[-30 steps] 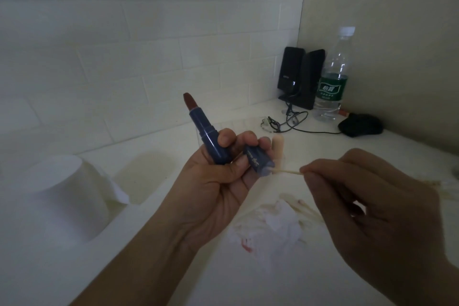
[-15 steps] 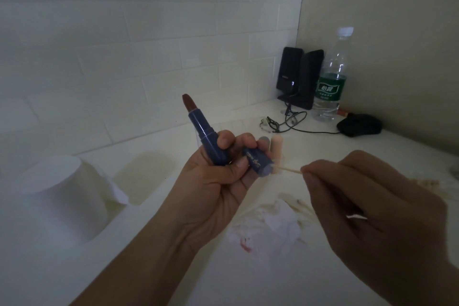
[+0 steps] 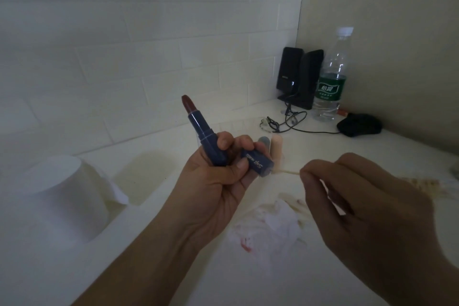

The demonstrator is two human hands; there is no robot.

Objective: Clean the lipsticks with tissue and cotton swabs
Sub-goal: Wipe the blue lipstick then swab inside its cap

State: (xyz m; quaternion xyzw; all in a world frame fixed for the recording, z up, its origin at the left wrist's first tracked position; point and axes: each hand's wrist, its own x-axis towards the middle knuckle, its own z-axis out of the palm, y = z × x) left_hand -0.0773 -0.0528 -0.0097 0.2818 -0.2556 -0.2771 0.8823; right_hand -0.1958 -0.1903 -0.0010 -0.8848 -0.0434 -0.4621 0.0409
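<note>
My left hand (image 3: 211,189) grips a dark blue lipstick (image 3: 201,129) upright, its dark red tip extended, and also holds the matching blue cap (image 3: 257,162) between the fingers. My right hand (image 3: 367,213) pinches a cotton swab (image 3: 288,171) by its stick; the swab's far end sits inside the cap's open mouth. A crumpled tissue (image 3: 268,226) with red smears lies on the white counter below both hands. Two more lipstick tubes, one grey (image 3: 263,141) and one peach (image 3: 276,146), stand just behind the cap.
A toilet paper roll (image 3: 57,196) stands at the left. In the far corner are two black speakers (image 3: 300,77), a water bottle (image 3: 331,74), tangled cables (image 3: 285,122) and a black object (image 3: 359,128). Loose cotton swabs (image 3: 427,185) lie at the right.
Almost nothing has shifted. My right hand keeps the swab's end at the cap's mouth and has moved very slightly; my left hand holds the lipstick and cap steady.
</note>
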